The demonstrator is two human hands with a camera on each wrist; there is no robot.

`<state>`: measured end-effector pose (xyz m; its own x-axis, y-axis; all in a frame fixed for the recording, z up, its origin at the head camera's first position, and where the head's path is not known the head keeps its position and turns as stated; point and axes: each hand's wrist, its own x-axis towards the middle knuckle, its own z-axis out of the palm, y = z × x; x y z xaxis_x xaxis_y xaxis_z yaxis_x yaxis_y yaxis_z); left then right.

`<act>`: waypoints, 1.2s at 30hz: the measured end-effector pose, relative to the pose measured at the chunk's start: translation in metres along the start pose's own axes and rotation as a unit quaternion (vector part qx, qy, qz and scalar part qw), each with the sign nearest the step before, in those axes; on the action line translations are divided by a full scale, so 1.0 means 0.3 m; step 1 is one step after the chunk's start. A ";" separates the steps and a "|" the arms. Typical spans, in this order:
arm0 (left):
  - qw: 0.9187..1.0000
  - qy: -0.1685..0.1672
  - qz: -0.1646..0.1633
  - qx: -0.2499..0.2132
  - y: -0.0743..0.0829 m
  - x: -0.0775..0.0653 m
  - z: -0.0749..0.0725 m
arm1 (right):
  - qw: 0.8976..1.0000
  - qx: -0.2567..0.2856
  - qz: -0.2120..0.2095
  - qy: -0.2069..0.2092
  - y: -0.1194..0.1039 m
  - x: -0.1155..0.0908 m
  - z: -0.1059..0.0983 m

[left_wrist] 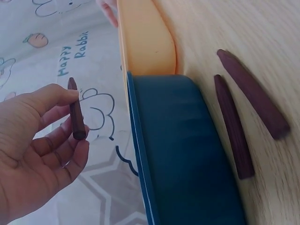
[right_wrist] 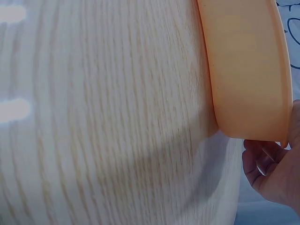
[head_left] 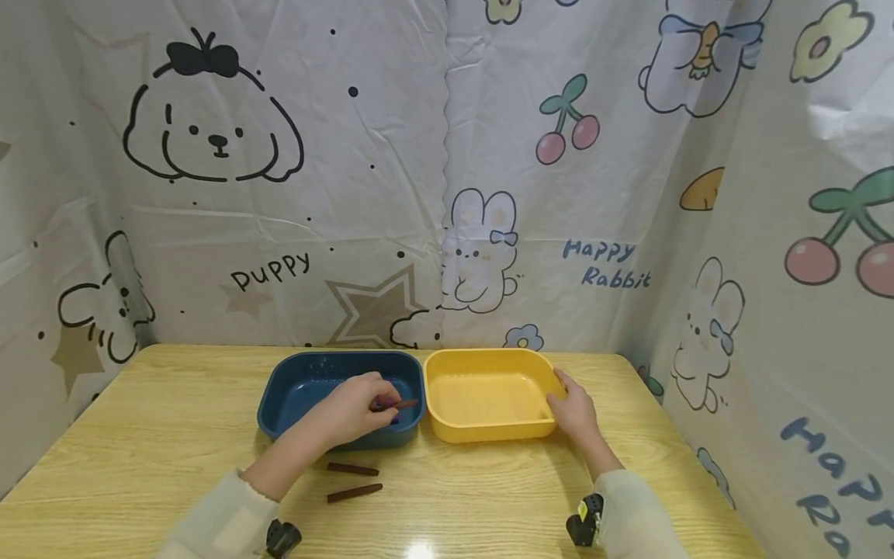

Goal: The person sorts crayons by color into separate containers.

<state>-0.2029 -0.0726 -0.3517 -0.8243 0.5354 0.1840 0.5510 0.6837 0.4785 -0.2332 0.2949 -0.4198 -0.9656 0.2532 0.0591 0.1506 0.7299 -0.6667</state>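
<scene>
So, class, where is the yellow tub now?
In the head view, the yellow tub stands on the table, just right of the dark blue tub; the right hand grips its right end.

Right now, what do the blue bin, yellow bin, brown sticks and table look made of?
Blue bin: probably plastic, smooth with a low sheen and rounded, moulded-looking corners. Yellow bin: likely plastic too, smooth, with rounded corners. Brown sticks: perhaps wax, dull and tapered like crayons; painted wood is possible. Table: wood or printed wood look; grain lines, glossy with a glare spot.
</scene>
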 end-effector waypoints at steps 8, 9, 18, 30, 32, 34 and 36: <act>1.000 0.001 -0.012 -0.027 -0.001 0.048 0.025 | 1.000 0.007 0.010 0.005 0.004 0.003 0.006; 0.999 0.000 -0.014 -0.028 -0.002 0.052 0.028 | 1.000 0.007 0.011 0.005 0.004 0.003 0.006; 1.000 0.002 -0.005 -0.023 -0.010 0.094 0.061 | 1.000 0.014 0.012 0.000 -0.002 -0.002 0.003; 0.999 0.000 -0.012 -0.035 0.013 0.155 0.084 | 1.000 0.016 0.021 0.003 0.002 0.005 0.003; 0.999 -0.004 -0.010 -0.039 0.013 0.163 0.091 | 1.000 0.014 0.021 0.003 0.002 0.005 0.004; 0.999 -0.007 -0.006 -0.038 0.014 0.170 0.096 | 1.000 0.011 0.021 0.004 0.002 0.004 0.005; 0.999 -0.008 -0.003 -0.041 0.014 0.177 0.102 | 1.000 0.010 0.019 0.003 0.003 0.003 0.007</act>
<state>-0.2404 -0.0261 -0.3662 -0.8255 0.5391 0.1672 0.5323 0.6451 0.5481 -0.2345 0.2945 -0.4217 -0.9578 0.2851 0.0381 0.1832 0.7069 -0.6832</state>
